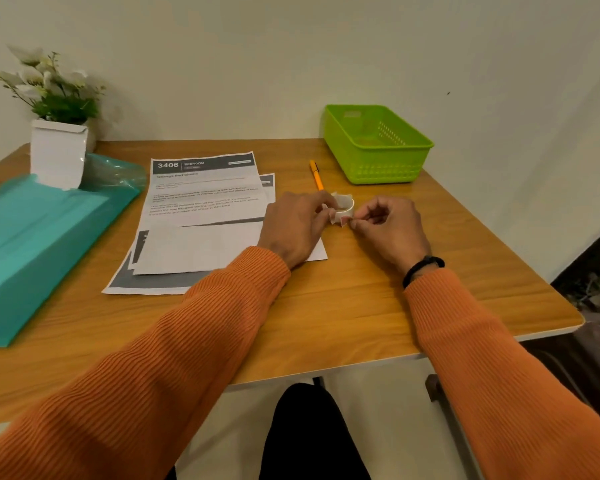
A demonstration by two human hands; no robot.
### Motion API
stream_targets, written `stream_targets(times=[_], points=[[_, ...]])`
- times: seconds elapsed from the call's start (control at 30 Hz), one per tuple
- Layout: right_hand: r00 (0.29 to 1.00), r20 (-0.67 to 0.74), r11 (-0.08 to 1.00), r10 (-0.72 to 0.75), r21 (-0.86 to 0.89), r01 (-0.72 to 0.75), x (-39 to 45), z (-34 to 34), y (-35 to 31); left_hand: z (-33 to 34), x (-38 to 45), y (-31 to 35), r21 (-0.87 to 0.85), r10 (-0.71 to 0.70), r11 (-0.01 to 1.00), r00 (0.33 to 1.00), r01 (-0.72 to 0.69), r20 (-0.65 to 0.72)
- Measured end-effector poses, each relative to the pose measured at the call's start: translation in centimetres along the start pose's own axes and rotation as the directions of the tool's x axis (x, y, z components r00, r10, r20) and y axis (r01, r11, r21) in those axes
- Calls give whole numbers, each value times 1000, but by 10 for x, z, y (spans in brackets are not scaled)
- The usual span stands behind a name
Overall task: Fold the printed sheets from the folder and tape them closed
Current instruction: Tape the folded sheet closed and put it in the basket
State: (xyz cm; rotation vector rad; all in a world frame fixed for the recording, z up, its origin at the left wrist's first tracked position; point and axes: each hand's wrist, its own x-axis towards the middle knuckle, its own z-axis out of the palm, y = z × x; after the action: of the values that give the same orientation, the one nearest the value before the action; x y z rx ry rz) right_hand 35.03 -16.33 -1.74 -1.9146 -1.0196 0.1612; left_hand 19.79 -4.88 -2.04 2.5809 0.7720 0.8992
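1. Left hand point(293, 226) steadies the tape roll point(344, 205). Its fingers point(326, 211) are curled shut around the roll's near-left side. The roll sits just off the right edge of the sheets, on or just above the surface point(361, 289); can't tell which.

2. Right hand point(388, 223): thumb and forefinger are pinched tight on the tape end point(343, 220), the other fingers tucked in. One hand anchors and the other pulls, likely so a strip peels off without the roll skidding.

3. Sheets point(201, 216) lie mid-surface in a loose stack. The top one has its lower part folded up, blank side showing, under the printed "3406 BEDROOM" heading. More sheets poke out beneath it, unfolded as far as I can see. The left wrist rests on the folded flap's right corner, probably holding the fold flat until tape arrives.

4. Folder point(39, 237), teal, lies at left, partly under the white flower pot point(58, 152).

5. Pen point(316, 175) lies just behind the roll. A green basket point(374, 143) sits at the far right, well apart from the work. It looks empty, perhaps meant for finished sheets.

6. Judgement: taping step on the first sheet, early in the task. The next move needs a short strip torn off clean and pressed across the flap edge. Risks: the strip curling onto itself, or the fold springing open when the wrist lifts.
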Motion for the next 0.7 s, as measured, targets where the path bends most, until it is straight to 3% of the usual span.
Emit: stream_targets(times=[0.7], points=[[999, 32, 1000, -7, -9, 7, -5, -2, -1, 3, 0, 4, 19, -53, 998, 999, 53, 3]])
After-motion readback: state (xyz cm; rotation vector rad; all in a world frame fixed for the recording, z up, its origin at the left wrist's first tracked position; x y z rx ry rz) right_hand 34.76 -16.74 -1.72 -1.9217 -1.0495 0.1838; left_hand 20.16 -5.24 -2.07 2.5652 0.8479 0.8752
